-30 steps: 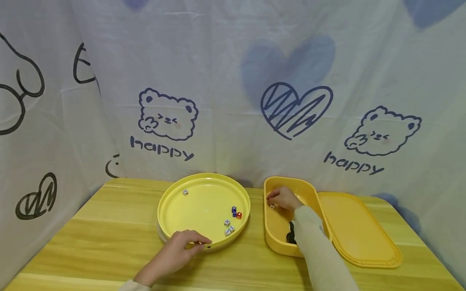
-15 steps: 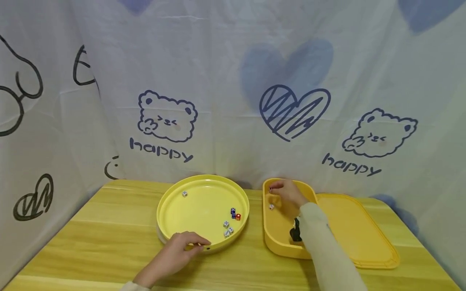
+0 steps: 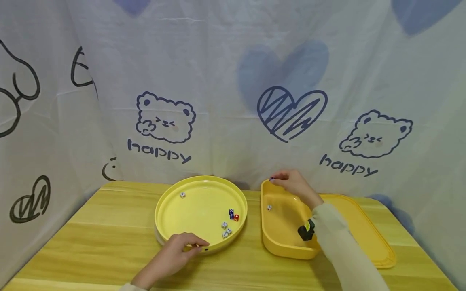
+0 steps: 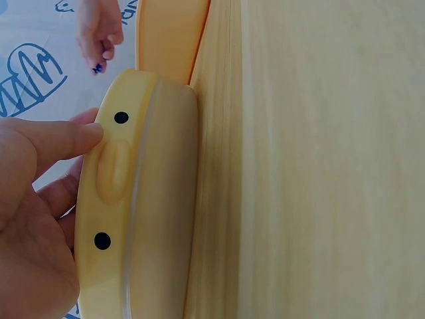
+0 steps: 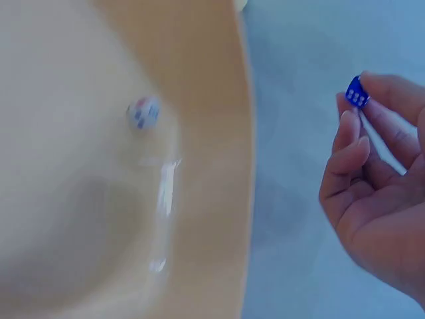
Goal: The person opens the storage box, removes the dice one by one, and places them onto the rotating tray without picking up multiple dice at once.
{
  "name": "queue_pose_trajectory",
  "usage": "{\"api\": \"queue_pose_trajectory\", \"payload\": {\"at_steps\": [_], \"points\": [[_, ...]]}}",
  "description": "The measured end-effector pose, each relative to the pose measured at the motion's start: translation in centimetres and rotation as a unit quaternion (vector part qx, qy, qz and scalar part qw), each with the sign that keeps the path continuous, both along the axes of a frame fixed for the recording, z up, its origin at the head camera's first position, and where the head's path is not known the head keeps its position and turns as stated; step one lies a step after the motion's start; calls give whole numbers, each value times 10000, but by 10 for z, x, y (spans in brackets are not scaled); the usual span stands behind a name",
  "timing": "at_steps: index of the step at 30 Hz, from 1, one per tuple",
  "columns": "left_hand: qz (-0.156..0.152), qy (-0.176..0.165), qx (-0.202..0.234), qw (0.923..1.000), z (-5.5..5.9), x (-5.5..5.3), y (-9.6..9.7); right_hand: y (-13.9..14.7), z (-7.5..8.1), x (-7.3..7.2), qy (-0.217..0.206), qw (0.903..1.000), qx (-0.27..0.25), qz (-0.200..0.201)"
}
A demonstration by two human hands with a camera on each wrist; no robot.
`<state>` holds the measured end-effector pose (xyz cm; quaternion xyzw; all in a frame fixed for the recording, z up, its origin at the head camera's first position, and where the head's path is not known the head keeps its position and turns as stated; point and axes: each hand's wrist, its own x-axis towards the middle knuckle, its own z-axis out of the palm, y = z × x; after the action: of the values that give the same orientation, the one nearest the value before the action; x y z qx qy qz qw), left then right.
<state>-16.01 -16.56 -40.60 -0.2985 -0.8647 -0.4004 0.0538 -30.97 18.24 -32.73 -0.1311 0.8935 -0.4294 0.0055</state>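
Note:
My left hand (image 3: 177,248) grips the near rim of a round yellow tray (image 3: 165,226); in the left wrist view its thumb (image 4: 70,141) presses the outer wall, with the other fingers behind the rim. Thumb and fingertips of my right hand (image 3: 296,186) pinch a blue die (image 5: 356,93) above the far left corner of the deep orange box (image 3: 287,251). One white die (image 3: 269,207) lies inside that box. On the tray sit two blue dice (image 3: 231,214) beside a red die (image 3: 236,218), several white dice (image 3: 225,234) near them, and one white die (image 3: 183,195) at the far left.
A flat orange lid (image 3: 371,234) lies right of the box, partly behind my right sleeve (image 3: 349,246). The wooden table (image 3: 91,238) ends at a printed cloth (image 3: 218,101) behind both containers. A black wrist camera (image 3: 306,230) hangs over the box.
My right hand has risen from inside the orange box to above its far rim, with the blue die pinched. The white die stays in the box. My left hand keeps its grip.

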Motion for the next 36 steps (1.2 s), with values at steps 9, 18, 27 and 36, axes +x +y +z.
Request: {"api": "queue_pose_trajectory", "payload": {"at_steps": [9,18,27,36], "points": [[-5,-49,-52,10000,-1,2,-1,-9,7,39,77,9997,-223,-35],[-48,-131,-60,9999,-1,4,0,-17,1,72,536,9974,-444,-206],[-104,-211,-30,9997,-3,4,4,-15,-14,87,612,9955,-595,-417],[-23,192,30,9998,1,1,0,-22,-20,85,657,9963,-550,-98]]}}
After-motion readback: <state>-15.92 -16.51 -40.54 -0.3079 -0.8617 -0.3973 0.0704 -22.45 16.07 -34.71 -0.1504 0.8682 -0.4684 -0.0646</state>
